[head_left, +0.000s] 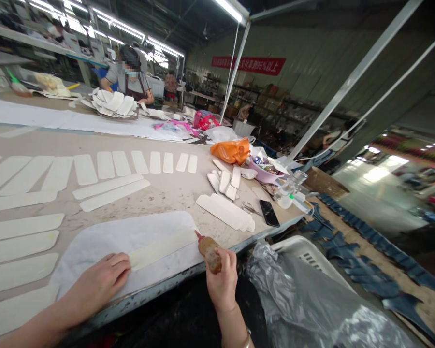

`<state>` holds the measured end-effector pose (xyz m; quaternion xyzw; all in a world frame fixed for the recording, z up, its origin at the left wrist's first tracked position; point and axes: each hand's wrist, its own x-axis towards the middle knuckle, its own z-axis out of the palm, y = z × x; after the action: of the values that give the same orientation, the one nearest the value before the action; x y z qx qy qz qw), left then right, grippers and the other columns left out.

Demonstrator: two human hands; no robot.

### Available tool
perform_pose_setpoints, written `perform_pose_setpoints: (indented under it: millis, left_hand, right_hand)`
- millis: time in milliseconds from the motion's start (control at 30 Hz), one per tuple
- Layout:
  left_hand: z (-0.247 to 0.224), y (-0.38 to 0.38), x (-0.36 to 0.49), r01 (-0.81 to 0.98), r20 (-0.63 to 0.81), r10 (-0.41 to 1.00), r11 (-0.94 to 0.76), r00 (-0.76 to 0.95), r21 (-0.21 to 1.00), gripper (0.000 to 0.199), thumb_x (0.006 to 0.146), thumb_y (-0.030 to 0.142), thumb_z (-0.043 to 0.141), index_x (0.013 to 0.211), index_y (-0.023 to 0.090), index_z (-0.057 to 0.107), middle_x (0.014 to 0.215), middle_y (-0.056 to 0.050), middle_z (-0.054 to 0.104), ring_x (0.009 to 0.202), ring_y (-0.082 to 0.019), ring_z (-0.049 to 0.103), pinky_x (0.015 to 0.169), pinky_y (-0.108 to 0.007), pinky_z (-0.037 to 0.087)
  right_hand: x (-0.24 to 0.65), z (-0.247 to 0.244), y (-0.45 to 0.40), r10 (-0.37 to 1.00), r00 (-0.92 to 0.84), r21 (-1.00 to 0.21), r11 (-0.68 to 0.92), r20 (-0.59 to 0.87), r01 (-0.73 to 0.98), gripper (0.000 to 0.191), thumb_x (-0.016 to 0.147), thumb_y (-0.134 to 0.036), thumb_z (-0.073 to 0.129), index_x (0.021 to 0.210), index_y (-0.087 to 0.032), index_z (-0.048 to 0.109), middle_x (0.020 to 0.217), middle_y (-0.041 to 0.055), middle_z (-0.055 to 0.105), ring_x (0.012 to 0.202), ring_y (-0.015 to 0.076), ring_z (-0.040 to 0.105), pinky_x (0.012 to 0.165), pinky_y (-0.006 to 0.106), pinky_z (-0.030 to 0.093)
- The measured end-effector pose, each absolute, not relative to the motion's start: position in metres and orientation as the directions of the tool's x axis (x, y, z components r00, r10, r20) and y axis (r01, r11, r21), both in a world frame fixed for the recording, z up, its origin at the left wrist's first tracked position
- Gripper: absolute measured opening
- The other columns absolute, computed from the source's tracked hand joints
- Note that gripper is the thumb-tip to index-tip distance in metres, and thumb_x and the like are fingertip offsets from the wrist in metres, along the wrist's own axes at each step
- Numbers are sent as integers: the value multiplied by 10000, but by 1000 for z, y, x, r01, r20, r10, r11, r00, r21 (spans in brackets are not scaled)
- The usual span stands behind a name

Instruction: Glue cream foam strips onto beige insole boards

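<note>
A long cream strip [163,249] lies across a white sheet [105,237] near the table's front edge. At the strip's left end rests my left hand [110,275], fingers together and pressed down on that end. My right hand [222,278] is wrapped round a brown glue bottle [210,253]. The bottle's red nozzle points up and left, close to the strip's right end. Several white strips [21,246] lie to the left, and a row of shorter white pieces [105,165] runs behind the sheet. A stack of white pieces [221,211] sits to the right.
A black phone [269,213] and scissors [251,208] lie near the right edge. Behind them are an orange bag [232,151] and a pink basin [266,175]. Grey plastic [293,290] covers a white basket at my right. A person [130,77] works across the table.
</note>
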<state>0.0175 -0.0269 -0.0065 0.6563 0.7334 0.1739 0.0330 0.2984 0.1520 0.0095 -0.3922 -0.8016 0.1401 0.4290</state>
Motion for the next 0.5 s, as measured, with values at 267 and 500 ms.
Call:
perform_pose_setpoints:
  millis: [267,500]
  left_hand:
    - [7,-20,18,966,192,965,135,-178,219,229,856,124,400,725,194,575,810,-24,584,781,-147,535,719,-276,415]
    - [41,5,-56,936,142,926,352,-351,17,236,880,195,389,760,189,592,863,-49,595,853,-184,561,795,-312,419]
  right_hand:
    - [309,-8,157,627,-149,-554,758,765,345,265,740,-273,704,957,-188,577,892,85,565,792,219,583,688,339,507]
    - [305,-16,164,658,-76,-624,739,749,253,297,721,-293,718,954,-173,579,871,77,584,759,215,584,648,326,492]
